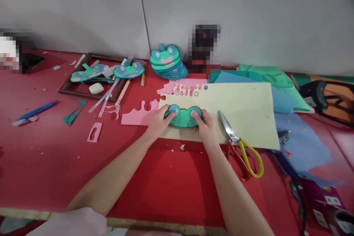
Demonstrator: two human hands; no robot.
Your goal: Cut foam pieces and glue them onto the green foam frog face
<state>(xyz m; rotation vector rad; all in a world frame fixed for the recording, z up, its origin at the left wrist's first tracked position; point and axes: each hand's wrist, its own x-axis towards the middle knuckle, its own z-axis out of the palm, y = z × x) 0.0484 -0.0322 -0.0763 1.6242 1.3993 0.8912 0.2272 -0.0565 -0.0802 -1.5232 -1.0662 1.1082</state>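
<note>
A green felt frog face [183, 118] with two blue-rimmed eyes is held by its sides above a cream felt sheet [238, 110]. My left hand [159, 121] grips its left end, the thumb lying on the left eye. On the other end, my right hand [207, 127] is closed with its thumb on the right eye. Just right of that hand, scissors [233, 138] with one red and one yellow handle lie partly on the cream sheet. Pink felt scraps [138, 114] with cut-outs lie beside my left hand. The fingers beneath the frog face are mostly hidden.
A stack of finished-looking frog faces [167, 61] stands by the wall. Left of it, a brown frame [91, 95] holds glue sticks, an eraser [96, 88] and more frog faces. A blue pen [38, 110] lies far left. Blue felt [301, 140] and green felt [298, 96] lie right.
</note>
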